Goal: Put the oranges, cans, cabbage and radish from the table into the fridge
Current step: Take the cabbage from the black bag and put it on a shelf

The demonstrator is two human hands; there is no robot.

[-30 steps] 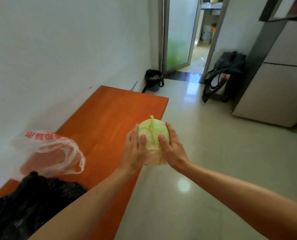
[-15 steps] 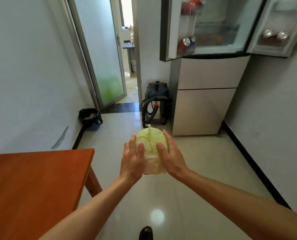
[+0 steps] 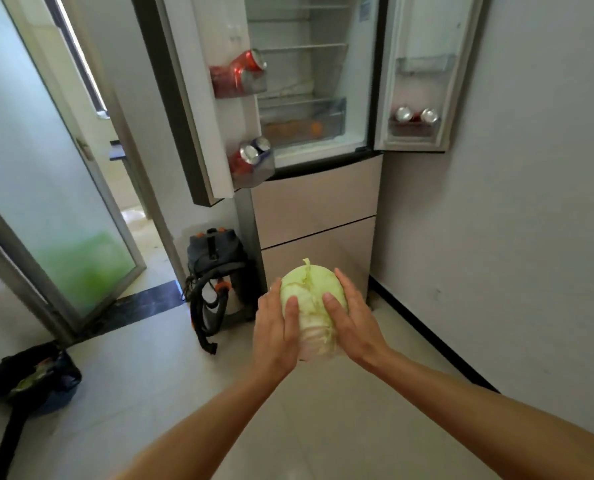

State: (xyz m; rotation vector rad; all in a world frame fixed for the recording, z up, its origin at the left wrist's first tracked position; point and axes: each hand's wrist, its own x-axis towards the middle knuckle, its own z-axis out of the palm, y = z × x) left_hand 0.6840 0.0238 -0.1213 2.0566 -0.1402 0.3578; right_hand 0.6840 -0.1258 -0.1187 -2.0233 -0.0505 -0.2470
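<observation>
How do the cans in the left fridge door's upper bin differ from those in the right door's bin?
The left door's upper-bin cans lean tilted, red sides showing; the right door's cans stand upright, mostly silver tops visible. The left pair sits higher on its door; the right pair sits lower. Both pairs are red cans held in open door bins.

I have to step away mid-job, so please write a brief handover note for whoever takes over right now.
Hands: left hand and right hand together clasp the cabbage, held in the air in front of the fridge.
Fridge: both upper doors stand open.
Done: cans sit in the left door shelves and the right door shelf; something orange, likely the oranges, lies in the clear drawer.
Left: place the cabbage inside. The radish and the table are out of view, so check them.
</observation>
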